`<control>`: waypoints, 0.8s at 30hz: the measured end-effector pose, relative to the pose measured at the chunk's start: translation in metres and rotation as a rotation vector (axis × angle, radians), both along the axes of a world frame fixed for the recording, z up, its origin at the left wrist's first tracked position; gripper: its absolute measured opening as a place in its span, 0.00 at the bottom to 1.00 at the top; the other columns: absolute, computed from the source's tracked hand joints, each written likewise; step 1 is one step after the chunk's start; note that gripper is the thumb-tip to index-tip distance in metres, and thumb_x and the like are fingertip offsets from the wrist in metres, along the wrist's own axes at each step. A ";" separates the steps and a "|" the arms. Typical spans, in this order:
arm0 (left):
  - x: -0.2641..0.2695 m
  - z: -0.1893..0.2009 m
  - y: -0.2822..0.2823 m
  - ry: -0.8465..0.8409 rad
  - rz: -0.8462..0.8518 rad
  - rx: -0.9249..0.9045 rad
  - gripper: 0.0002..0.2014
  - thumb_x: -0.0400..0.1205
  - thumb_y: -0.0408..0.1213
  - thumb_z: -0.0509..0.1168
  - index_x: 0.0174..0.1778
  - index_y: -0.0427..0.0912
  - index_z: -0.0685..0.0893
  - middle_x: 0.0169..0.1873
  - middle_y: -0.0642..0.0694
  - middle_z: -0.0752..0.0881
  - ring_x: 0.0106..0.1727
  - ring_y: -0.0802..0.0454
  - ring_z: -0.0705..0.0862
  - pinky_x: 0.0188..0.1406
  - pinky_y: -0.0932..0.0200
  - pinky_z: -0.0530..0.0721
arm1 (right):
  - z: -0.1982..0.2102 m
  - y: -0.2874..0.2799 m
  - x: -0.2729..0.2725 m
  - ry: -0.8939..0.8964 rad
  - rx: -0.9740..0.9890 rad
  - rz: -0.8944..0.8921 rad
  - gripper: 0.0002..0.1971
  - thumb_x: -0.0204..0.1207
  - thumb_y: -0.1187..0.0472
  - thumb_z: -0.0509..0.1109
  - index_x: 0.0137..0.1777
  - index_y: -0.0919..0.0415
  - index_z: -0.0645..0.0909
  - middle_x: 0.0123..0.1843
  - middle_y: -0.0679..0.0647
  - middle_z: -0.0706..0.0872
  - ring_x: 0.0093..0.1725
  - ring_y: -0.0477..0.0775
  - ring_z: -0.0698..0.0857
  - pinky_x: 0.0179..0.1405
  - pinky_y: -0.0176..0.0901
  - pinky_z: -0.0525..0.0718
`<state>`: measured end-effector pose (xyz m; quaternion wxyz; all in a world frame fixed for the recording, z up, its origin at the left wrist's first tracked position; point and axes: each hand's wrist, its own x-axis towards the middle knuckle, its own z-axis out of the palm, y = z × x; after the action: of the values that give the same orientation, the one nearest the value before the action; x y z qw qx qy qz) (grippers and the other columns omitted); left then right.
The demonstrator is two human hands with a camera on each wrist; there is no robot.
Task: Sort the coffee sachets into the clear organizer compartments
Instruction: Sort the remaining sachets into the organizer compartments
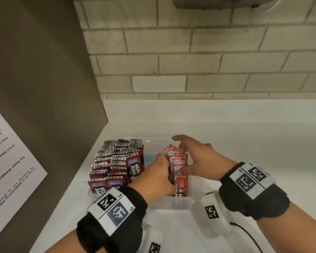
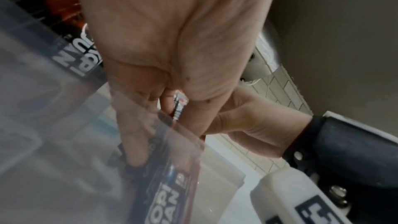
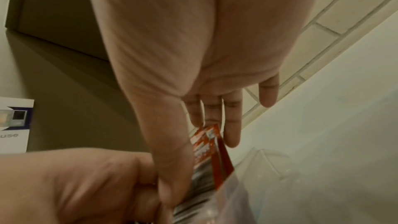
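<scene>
1. Clear organizer sits on a white counter, at about 6 o'clock in the head view, close to a grey side panel on its 9 o'clock side.
2. Left compartment: a dense block of red-and-black coffee sachets, standing upright, barcode edges up, "KOPI JUAN" legible on the front ones.
3. Right compartment: a smaller row of sachets, also upright, leaning slightly toward 12 o'clock.
4. Middle compartment between the two rows: bluish floor visible through the plastic; contents cannot be made out.
5. Left hand reaches in from 7 o'clock; thumb and fingers pinch the near sachets of the right row. Left wrist view shows fingers flat against a sachet face behind the clear wall, the thumb closing on the other side.
6. Right hand comes from 4 o'clock; fingers spread and fairly straight over the top of the same row, thumb resting against the near sachets. Right wrist view shows fingertips touching the sachet tops, not curled around them.
7. Both wrists wear black bands with printed marker tags.
8. Printed notice on the side panel at 9 o'clock; tiled wall at 12 o'clock.
</scene>
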<state>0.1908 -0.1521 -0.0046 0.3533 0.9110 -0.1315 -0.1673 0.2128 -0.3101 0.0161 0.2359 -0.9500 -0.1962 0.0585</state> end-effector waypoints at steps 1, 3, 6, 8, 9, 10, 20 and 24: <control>0.000 -0.001 0.000 0.008 -0.008 -0.004 0.24 0.75 0.33 0.72 0.59 0.42 0.64 0.40 0.55 0.75 0.38 0.63 0.76 0.37 0.69 0.76 | 0.000 0.001 -0.001 0.010 -0.014 0.018 0.39 0.68 0.57 0.76 0.76 0.46 0.59 0.64 0.42 0.73 0.64 0.45 0.75 0.68 0.51 0.63; 0.000 -0.003 -0.001 0.026 -0.034 0.002 0.24 0.75 0.33 0.71 0.61 0.40 0.64 0.41 0.51 0.78 0.39 0.59 0.78 0.39 0.64 0.78 | 0.001 0.004 -0.004 0.030 -0.028 0.053 0.34 0.67 0.58 0.75 0.71 0.45 0.63 0.64 0.44 0.75 0.61 0.46 0.77 0.66 0.51 0.65; 0.000 -0.003 -0.001 0.027 -0.029 0.014 0.19 0.75 0.32 0.70 0.55 0.42 0.66 0.43 0.46 0.81 0.41 0.55 0.80 0.42 0.59 0.80 | 0.003 0.008 -0.007 0.070 -0.041 0.092 0.30 0.68 0.60 0.74 0.67 0.48 0.64 0.57 0.45 0.80 0.53 0.48 0.82 0.64 0.51 0.70; 0.000 -0.003 0.001 0.020 -0.010 0.026 0.15 0.75 0.32 0.69 0.51 0.44 0.69 0.45 0.45 0.83 0.45 0.52 0.83 0.46 0.56 0.82 | 0.005 0.009 -0.009 0.067 -0.069 0.124 0.27 0.69 0.62 0.73 0.64 0.51 0.64 0.50 0.45 0.82 0.48 0.49 0.83 0.57 0.47 0.73; -0.002 -0.002 0.002 0.012 -0.002 0.043 0.13 0.75 0.32 0.67 0.49 0.45 0.70 0.47 0.45 0.83 0.47 0.51 0.83 0.49 0.54 0.83 | 0.006 0.009 -0.010 0.059 -0.075 0.139 0.26 0.69 0.63 0.72 0.64 0.52 0.64 0.47 0.45 0.82 0.46 0.50 0.83 0.52 0.44 0.73; -0.002 -0.001 0.003 0.004 0.006 0.061 0.10 0.76 0.33 0.66 0.47 0.46 0.72 0.48 0.45 0.83 0.49 0.50 0.83 0.50 0.54 0.83 | 0.006 0.010 -0.010 0.055 -0.071 0.153 0.25 0.70 0.64 0.71 0.64 0.53 0.64 0.46 0.47 0.81 0.45 0.50 0.82 0.47 0.42 0.74; -0.018 0.015 0.014 -0.077 0.033 0.055 0.05 0.78 0.32 0.62 0.46 0.46 0.81 0.45 0.52 0.82 0.45 0.57 0.81 0.42 0.65 0.78 | 0.006 0.012 -0.011 0.018 0.014 0.220 0.20 0.72 0.68 0.68 0.61 0.50 0.71 0.45 0.48 0.82 0.39 0.45 0.81 0.34 0.30 0.78; -0.027 0.026 0.021 -0.176 0.103 -0.092 0.08 0.80 0.31 0.63 0.43 0.50 0.81 0.40 0.54 0.83 0.37 0.63 0.80 0.35 0.73 0.76 | 0.020 0.009 -0.007 0.019 0.110 0.186 0.20 0.70 0.70 0.69 0.55 0.47 0.71 0.44 0.49 0.84 0.40 0.46 0.83 0.34 0.33 0.81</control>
<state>0.1635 -0.1310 0.0212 0.3900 0.9105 -0.1229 -0.0620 0.2058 -0.3010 0.0362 0.2829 -0.9127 -0.2842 0.0781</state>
